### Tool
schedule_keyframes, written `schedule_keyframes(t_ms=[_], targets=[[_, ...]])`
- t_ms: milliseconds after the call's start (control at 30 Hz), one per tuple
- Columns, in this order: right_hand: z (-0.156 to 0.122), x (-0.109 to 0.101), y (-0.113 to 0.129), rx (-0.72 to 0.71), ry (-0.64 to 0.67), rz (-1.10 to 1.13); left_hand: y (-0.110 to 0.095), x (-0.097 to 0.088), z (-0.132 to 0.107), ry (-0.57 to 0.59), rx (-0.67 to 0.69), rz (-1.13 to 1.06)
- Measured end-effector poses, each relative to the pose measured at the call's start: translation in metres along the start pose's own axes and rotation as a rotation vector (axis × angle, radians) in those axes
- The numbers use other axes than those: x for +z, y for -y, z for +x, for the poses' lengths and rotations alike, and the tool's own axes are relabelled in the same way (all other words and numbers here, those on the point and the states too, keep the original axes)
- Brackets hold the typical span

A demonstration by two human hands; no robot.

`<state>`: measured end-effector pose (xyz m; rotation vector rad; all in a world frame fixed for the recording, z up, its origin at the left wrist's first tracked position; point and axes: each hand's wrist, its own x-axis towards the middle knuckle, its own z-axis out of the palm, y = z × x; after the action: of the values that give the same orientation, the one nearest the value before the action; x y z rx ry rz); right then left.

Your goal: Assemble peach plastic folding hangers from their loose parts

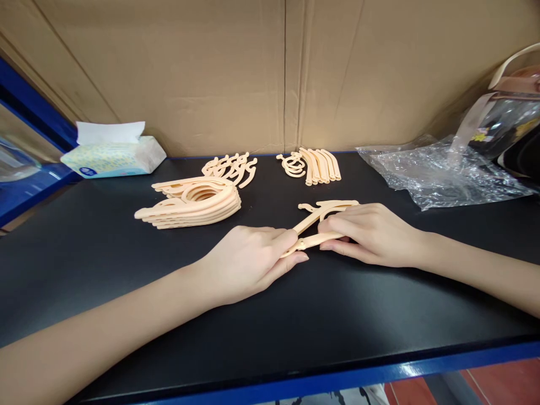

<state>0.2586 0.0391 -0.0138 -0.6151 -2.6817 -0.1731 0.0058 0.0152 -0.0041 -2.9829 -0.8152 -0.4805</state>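
Both hands grip one peach plastic folding hanger (pixel 314 220) low over the black table (pixel 295 315). My left hand (pixel 248 261) pinches its near end between thumb and fingers. My right hand (pixel 371 233) closes over the other arm, near the hook part. A stack of folded hangers (pixel 194 203) lies to the left behind my left hand. Farther back lie a pile of loose hook pieces (pixel 232 167) and a row of hanger arms (pixel 314 165).
A tissue box (pixel 113 154) sits at the back left. Crumpled clear plastic bags (pixel 439 171) and a clear bag with a strap (pixel 506 121) lie at the right. A cardboard wall (pixel 270 73) closes the back. The table's blue front edge (pixel 379 374) runs below.
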Motion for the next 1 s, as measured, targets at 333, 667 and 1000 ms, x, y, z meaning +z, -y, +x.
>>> schedule_keyframes(t_ms=[333, 667, 1000], targets=[[0.0003, -0.0004, 0.0005, -0.005, 0.008, 0.028, 0.0006, 0.0003, -0.0006, 0.006, 0.012, 0.022], [-0.0003, 0.0002, 0.0005, 0.006, 0.017, 0.017, 0.0013, 0.0009, 0.0003, 0.022, 0.010, 0.024], [0.0008, -0.0006, 0.0003, 0.013, 0.036, 0.051, 0.0009, 0.0002, -0.0014, 0.027, 0.010, 0.018]])
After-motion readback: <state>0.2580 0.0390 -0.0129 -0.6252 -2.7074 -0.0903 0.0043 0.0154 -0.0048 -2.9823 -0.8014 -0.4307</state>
